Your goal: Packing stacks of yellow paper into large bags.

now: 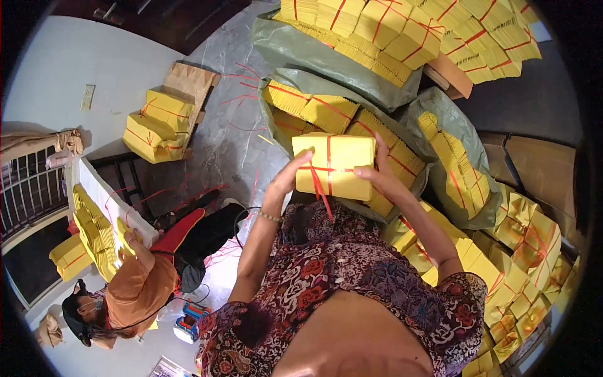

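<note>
Between my two hands I hold a yellow paper bundle [352,154], tied crosswise with red string whose loose ends dangle at its near side. My left hand [289,174] grips its left end, thumb on the top face. At the right end, my right hand [381,174] clasps it with the thumb on top too; its other fingers are partly hidden. The bundle is over an open grey-green sack [266,116], in which several similar yellow bundles [330,113] are packed in rows.
Large stacks of yellow bundles [377,28] rise behind, and more yellow packets [527,251] lie at my right. Another sack [433,103] stands right. At left, a co-worker [141,283] sits by a white table [103,185]. Red string scraps litter the floor [229,119].
</note>
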Demonstrator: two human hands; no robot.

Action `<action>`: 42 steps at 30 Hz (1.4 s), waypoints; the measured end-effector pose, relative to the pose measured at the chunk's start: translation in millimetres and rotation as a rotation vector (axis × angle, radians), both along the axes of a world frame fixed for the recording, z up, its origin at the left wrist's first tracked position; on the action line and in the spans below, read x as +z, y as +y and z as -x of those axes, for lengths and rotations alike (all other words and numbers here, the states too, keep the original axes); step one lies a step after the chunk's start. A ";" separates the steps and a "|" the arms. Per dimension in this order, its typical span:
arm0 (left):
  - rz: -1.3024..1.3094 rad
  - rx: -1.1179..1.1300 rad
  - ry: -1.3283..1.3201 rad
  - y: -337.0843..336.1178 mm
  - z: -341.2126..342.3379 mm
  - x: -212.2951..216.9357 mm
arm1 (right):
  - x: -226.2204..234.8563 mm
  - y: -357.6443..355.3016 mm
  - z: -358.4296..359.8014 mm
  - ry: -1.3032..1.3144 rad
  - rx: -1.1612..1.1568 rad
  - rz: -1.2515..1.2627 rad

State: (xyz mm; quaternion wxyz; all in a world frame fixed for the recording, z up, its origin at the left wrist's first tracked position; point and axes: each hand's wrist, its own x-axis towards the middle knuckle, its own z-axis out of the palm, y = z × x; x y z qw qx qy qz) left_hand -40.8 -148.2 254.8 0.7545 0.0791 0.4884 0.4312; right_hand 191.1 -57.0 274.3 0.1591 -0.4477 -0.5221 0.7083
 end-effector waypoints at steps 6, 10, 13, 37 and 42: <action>0.081 0.312 0.340 16.7 47.8 -59.9 | -0.8 8.3 24.3 0.087 -0.207 0.254; 0.371 0.500 1.448 5.3 61.9 -147.0 | -21.7 8.1 44.2 0.154 -0.223 0.238; 0.266 0.243 0.855 -7.7 76.4 -158.6 | -44.4 11.7 51.7 0.153 -0.185 0.221; -0.147 0.687 1.179 -50.6 64.0 -105.1 | -78.5 -31.1 150.7 -0.613 -0.416 -0.023; -0.217 0.738 1.185 -40.7 57.2 -92.4 | -78.6 -52.8 192.1 -0.804 -0.430 -0.142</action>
